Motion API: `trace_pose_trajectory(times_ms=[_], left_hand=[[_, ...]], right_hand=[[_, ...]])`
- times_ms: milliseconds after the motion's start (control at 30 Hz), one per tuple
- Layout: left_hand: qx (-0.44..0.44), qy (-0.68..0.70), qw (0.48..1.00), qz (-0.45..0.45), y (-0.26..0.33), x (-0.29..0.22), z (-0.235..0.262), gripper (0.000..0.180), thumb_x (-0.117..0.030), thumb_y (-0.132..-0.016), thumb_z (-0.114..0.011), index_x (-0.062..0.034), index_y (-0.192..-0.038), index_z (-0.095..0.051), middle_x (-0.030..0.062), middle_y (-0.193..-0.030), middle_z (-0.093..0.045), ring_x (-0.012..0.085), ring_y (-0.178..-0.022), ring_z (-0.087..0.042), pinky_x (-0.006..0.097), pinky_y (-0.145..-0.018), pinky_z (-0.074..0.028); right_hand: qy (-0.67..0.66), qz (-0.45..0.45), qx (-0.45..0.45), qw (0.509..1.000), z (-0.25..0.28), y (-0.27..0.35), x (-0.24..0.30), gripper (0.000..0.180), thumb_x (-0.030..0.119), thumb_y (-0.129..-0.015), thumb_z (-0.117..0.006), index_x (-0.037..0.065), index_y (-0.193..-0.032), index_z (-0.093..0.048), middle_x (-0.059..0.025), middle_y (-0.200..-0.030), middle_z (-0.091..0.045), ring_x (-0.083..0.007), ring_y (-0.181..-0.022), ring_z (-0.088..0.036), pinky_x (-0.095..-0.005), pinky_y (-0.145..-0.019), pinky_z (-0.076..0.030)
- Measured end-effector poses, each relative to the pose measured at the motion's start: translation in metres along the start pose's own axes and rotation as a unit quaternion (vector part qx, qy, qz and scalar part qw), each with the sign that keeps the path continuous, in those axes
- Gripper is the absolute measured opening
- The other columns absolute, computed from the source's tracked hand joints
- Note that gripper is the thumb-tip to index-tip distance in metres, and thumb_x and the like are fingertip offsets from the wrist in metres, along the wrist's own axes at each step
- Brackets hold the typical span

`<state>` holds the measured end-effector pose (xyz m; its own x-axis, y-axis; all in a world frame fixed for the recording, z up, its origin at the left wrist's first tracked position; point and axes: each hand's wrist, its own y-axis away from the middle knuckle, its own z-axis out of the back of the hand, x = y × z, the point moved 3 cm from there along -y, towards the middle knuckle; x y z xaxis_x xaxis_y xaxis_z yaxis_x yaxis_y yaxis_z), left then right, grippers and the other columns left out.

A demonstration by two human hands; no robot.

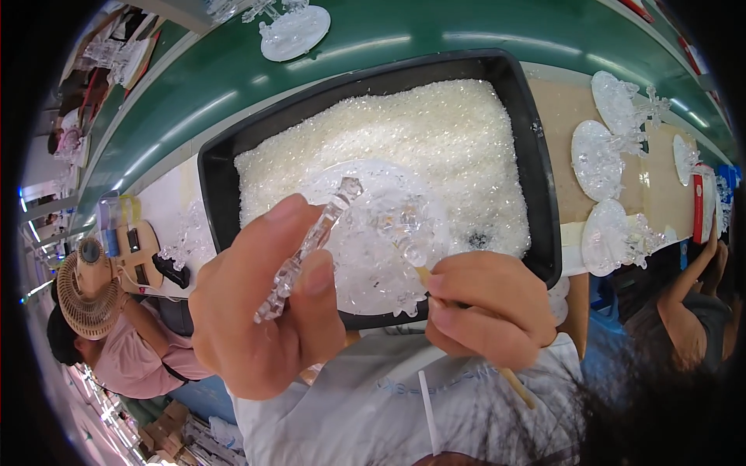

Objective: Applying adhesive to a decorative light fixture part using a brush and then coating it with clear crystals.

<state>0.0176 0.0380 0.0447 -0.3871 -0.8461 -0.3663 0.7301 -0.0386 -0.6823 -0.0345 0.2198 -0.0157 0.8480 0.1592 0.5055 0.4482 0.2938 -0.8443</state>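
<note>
My left hand (260,311) grips a clear plastic snowflake ornament (307,248) on a round clear base (373,233), held edge-on over a black tray (544,202) filled with white glitter flakes (435,140). My right hand (486,307) pinches a thin wooden-handled brush (513,380), its tip touching the ornament's round base near the centre. Both hands hover over the tray's near edge.
Several finished clear ornaments (610,147) lie on a tan board to the right; another (294,31) sits on the green conveyor belt (404,35) beyond the tray. A person in pink with a small fan (85,291) sits on the left. Another person's arm (691,303) is on the right.
</note>
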Motion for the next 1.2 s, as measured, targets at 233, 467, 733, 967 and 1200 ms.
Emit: trace_pose_trajectory(times_ms=[233, 467, 733, 967, 1200], left_hand=[[0.050, 0.003, 0.998, 0.038, -0.002, -0.004, 0.007, 0.036, 0.000, -0.092, -0.058, 0.0167, -0.121, -0.043, 0.0303, -0.098, -0.069, 0.0274, -0.080, -0.071, 0.029, -0.071, -0.055], [0.138, -0.028, 0.988, 0.060, -0.002, -0.007, 0.008, 0.046, -0.006, -0.101, -0.049, 0.0170, -0.136, -0.029, 0.0294, -0.102, -0.070, 0.0237, -0.090, -0.069, 0.028, -0.083, -0.052], [0.143, -0.016, 0.989, 0.037, 0.000, -0.005, 0.009, 0.046, -0.003, -0.100, -0.049, 0.0171, -0.136, -0.027, 0.0292, -0.103, -0.070, 0.0226, -0.091, -0.069, 0.027, -0.083, -0.051], [0.152, 0.007, 0.988, 0.033, 0.003, -0.002, 0.010, 0.043, -0.001, -0.100, -0.048, 0.0130, -0.136, -0.029, 0.0272, -0.117, -0.067, 0.0186, -0.101, -0.067, 0.026, -0.089, -0.049], [0.209, 0.076, 0.972, -0.071, -0.012, 0.006, 0.027, 0.065, 0.004, -0.078, -0.058, 0.0074, -0.139, -0.035, 0.0314, -0.104, -0.067, 0.0187, -0.070, -0.053, 0.028, -0.063, -0.038]], right_hand=[[-0.037, 0.018, 0.020, 0.999, -0.001, -0.003, -0.003, 0.024, -0.005, -0.067, -0.072, -0.008, -0.089, -0.062, -0.0223, -0.085, -0.064, -0.0320, -0.067, -0.067, -0.0372, -0.057, -0.059], [-0.024, 0.002, -0.014, 1.000, -0.002, -0.003, -0.003, 0.035, -0.010, -0.059, -0.076, -0.003, -0.089, -0.061, -0.0228, -0.082, -0.068, -0.0274, -0.060, -0.065, -0.0338, -0.051, -0.057], [-0.027, -0.003, -0.004, 1.000, -0.003, -0.004, -0.003, 0.036, -0.010, -0.057, -0.077, -0.003, -0.088, -0.062, -0.0215, -0.081, -0.067, -0.0268, -0.057, -0.064, -0.0329, -0.050, -0.054], [-0.022, 0.003, -0.008, 1.000, -0.004, -0.005, -0.007, 0.031, -0.005, -0.061, -0.076, -0.006, -0.089, -0.065, -0.0221, -0.083, -0.066, -0.0298, -0.062, -0.066, -0.0339, -0.053, -0.055], [-0.137, 0.083, -0.117, 0.980, 0.023, 0.004, -0.002, 0.019, -0.003, -0.068, -0.074, -0.004, -0.084, -0.064, -0.0212, -0.088, -0.066, -0.0294, -0.060, -0.064, -0.0326, -0.050, -0.053]])
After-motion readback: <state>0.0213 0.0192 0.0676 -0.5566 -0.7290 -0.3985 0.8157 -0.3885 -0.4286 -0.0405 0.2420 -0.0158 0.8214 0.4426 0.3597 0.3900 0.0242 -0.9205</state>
